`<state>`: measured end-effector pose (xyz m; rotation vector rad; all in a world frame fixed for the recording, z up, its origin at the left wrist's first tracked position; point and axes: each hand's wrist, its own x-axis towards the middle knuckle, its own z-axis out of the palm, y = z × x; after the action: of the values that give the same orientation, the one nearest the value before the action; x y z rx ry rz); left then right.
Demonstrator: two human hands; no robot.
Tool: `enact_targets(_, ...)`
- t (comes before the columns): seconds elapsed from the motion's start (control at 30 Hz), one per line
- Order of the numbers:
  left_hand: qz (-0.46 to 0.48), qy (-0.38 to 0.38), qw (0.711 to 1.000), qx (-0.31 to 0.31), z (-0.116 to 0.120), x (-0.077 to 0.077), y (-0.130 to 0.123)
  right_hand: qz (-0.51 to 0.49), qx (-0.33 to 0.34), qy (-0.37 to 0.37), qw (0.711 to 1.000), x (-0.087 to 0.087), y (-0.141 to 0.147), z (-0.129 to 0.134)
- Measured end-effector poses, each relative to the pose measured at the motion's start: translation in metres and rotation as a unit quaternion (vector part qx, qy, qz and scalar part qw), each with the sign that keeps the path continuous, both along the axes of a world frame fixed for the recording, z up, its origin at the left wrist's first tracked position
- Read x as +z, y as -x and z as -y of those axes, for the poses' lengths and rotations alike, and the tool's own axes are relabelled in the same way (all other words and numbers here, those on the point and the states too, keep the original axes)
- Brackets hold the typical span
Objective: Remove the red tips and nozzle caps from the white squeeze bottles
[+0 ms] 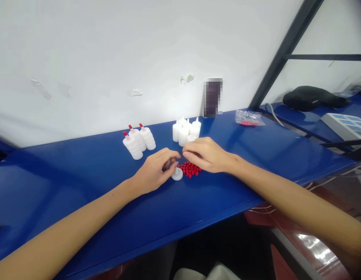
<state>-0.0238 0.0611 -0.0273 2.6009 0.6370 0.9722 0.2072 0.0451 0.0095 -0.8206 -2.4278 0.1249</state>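
Around the red cap pile point(190, 169), the right hand point(208, 154) curls over the far-right edge, closest to the caps, while the left hand point(154, 170) sits bent-fingered left of it, by a white disc point(177, 175). Can't tell if either's pinching anything tbh.

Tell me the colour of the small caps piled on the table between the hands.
The small caps are red, as the head view shows.

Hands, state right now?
Left hand: open, pinch apart, nothing visible in it; beside the round white plastic piece.
Right hand: loosely curled by the small red cylindrical caps; whether it holds anything cannot be told.
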Motion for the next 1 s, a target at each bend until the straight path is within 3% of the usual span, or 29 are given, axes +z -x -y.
enact_targets(0.3, 0.017, -0.019, 0.999, 0.032, 0.001, 0.002, 0.0, 0.028, 0.066, 0.029, 0.997, -0.006, 0.011, 0.008)
enact_targets(0.4, 0.06, -0.018, 0.997, 0.054, 0.0, 0.003, -0.001, -0.018, 0.088, 0.054, 0.994, -0.009, 0.02, 0.012)
enact_targets(0.5, 0.104, 0.007, 0.992, 0.068, -0.002, 0.002, -0.002, -0.179, 0.002, 0.056, 0.982, -0.009, 0.015, 0.006)
enact_targets(0.6, 0.131, 0.042, 0.987, 0.079, -0.001, 0.002, -0.004, -0.286, -0.129, -0.042, 0.949, -0.006, -0.002, -0.01)
enact_targets(0.73, 0.101, 0.011, 0.991, 0.082, 0.003, 0.006, -0.004, -0.235, -0.225, -0.066, 0.943, -0.003, -0.021, -0.029)
enact_targets(0.87, 0.09, -0.085, 0.989, 0.084, 0.007, 0.01, -0.002, -0.165, -0.25, -0.024, 0.954, -0.004, -0.021, -0.032)
enact_targets(1.0, 0.119, -0.047, 0.989, 0.074, 0.008, 0.011, 0.008, -0.109, -0.265, 0.01, 0.958, -0.002, -0.017, -0.032)
